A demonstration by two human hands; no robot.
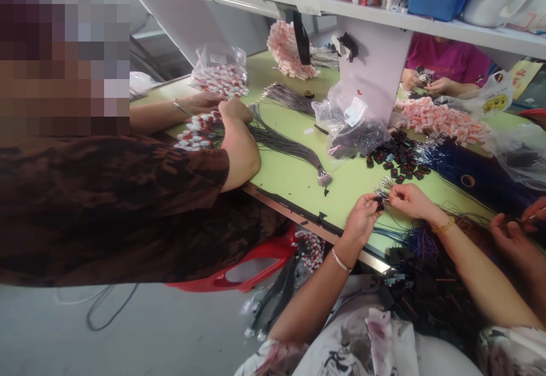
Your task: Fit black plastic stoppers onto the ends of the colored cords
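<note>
My left hand (pixel 362 218) pinches a small black connector housing (pixel 379 203) near the front edge of the green table (pixel 281 162). Close beside it, the fingers of my right hand (pixel 412 201) are closed on thin wires with silvery terminal ends (pixel 384 185) that fan out toward the housing. Whether any wire sits inside the housing is too small to tell. Behind my hands lies a pile of black connector housings (pixel 398 157). Blue and dark wires (pixel 420 239) run below my right wrist, and more black connectors (pixel 422 290) are heaped over my lap.
To the left, a co-worker's arms (pixel 241 137) reach over red-and-white connectors (pixel 200 131) and a grey wire bundle (pixel 285 143). A plastic bag (pixel 354 120) stands by the shelf's upright panel (pixel 371 69). Another person's hand (pixel 516 245) is at right. A red stool (pixel 256 262) is below.
</note>
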